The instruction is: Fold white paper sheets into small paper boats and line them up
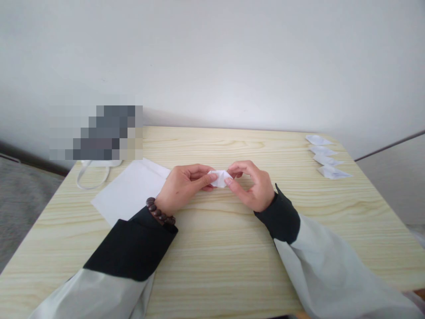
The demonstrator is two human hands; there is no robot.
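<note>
A small folded piece of white paper [220,179] is held just above the middle of the wooden table, with creases showing on the side toward me. My left hand [186,184] pinches its left end between thumb and fingers. At the right end, the thumb and fingertips of my right hand [250,184] grip it too. Parts of the paper are hidden behind my fingertips. White paper sheets [128,190] lie flat beside and partly behind my left hand and wrist.
Several folded white paper pieces [334,172] lie in a column at the table's [232,257] right rear. A blurred-out dark object [102,133] stands at the left rear, with a white cable [79,181] looping in front. A pale wall [232,66] rises behind the table.
</note>
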